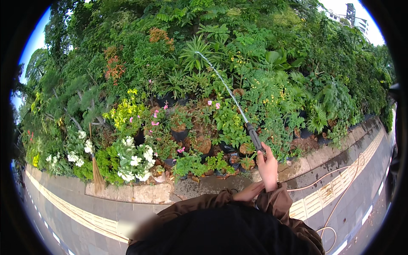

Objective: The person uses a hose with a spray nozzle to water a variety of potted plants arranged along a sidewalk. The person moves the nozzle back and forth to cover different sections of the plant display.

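Note:
My right hand [267, 164] grips a dark hose nozzle [254, 137] that points up and away over the plants. A thin jet of water [229, 91] leaves its tip and arcs to a spiky, long-leaved plant [191, 60]. My left hand [250, 192] crosses beneath the right wrist; only its wrist side shows, and its fingers are hidden. Potted shrubs with pink flowers [155, 123] stand before me, left of the nozzle. Below the jet grows a leafy green plant [232, 122]. A pale hose [306, 188] runs from behind my right wrist across the pavement.
An upright straw broom [97, 173] leans among white-flowered shrubs [135, 161] at left. A stone kerb [149, 193] edges the bed. Yellow tactile paving [79, 218] follows the grey pavement. At right the hose lies in loops, and wet spots mark the paving. Dense trees rise behind.

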A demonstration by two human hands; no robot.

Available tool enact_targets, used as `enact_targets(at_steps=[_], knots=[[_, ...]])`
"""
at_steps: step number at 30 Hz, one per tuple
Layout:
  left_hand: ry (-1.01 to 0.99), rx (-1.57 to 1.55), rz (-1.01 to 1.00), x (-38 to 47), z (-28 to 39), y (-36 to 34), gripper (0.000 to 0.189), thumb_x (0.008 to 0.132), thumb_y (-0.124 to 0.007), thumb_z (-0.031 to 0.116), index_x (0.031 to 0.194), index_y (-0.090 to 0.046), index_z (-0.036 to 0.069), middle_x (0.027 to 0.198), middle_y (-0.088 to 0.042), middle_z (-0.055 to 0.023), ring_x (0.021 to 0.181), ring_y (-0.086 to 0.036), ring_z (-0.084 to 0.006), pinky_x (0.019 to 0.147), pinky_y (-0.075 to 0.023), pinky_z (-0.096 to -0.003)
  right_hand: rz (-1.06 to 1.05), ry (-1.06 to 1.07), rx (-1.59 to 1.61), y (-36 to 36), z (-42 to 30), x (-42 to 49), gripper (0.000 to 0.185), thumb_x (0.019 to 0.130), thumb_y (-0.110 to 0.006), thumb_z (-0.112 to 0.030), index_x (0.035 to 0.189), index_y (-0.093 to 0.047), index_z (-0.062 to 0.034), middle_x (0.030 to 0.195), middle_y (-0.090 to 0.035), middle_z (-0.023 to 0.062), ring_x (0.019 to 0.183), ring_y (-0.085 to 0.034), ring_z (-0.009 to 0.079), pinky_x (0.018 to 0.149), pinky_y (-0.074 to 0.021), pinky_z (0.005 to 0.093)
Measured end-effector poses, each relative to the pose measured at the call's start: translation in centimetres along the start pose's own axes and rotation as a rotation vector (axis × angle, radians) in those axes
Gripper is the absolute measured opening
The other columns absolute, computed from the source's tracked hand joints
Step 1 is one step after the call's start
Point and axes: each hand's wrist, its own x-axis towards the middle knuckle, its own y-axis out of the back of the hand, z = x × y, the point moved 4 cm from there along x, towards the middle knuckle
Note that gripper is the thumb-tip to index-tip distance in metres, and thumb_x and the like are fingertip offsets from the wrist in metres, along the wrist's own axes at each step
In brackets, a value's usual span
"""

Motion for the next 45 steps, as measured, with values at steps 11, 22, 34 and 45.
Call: enact_targets(at_steps=[11,22,34,45], knots=[[-0.106,0.092,0.019,-0.1,-0.1,0.0,0.033,0.100,-0.035,0.020,0.122,-0.050,0.000,0.097,-0.060,-0.0073,0.073,-0.048,-0.0103,0.064,-0.0412,-0.0256,0.001,-0.030,-0.056,0.1,0.1,-0.2,0.035,0.091,-0.055,-0.021,0.125,-0.052,-0.0124,0.055,-0.056,0.0146,0.048,-0.057,0.0289,0.048,-0.0433,0.0388],[-0.149,0.057,0.053,-0.2,-1.4,-0.5,0.035,0.101,-0.035,0.022,0.124,-0.049,0.001,0.097,-0.060,-0.0067,0.076,-0.051,-0.0106,0.065,-0.0429,-0.0256,-0.003,-0.036,-0.004,0.2,0.6,-0.7,0.035,0.091,-0.054,-0.020,0.125,-0.052,-0.0107,0.057,-0.056,0.0120,0.049,-0.055,0.0241,0.048,-0.0422,0.0360],[-0.111,0.042,0.071,-0.3,-2.1,-0.9,0.035,0.101,-0.035,0.027,0.124,-0.051,0.006,0.078,-0.055,0.0015,0.055,-0.043,-0.0048,0.048,-0.0354,-0.0218,0.009,-0.004,0.031,0.3,0.8,-1.0,0.036,0.091,-0.055,-0.021,0.125,-0.052,-0.0105,0.056,-0.056,0.0141,0.047,-0.056,0.0263,0.047,-0.0421,0.0373],[0.003,0.052,-0.016,-0.3,-0.7,-1.0,0.041,0.102,-0.034,0.029,0.130,-0.045,0.001,0.109,-0.053,-0.0080,0.097,-0.046,-0.0142,0.083,-0.0351,-0.0293,0.022,0.006,0.054,0.6,0.8,-1.0,0.035,0.091,-0.056,-0.022,0.125,-0.053,-0.0110,0.059,-0.057,0.0142,0.046,-0.052,0.0222,0.047,-0.0413,0.0350]])
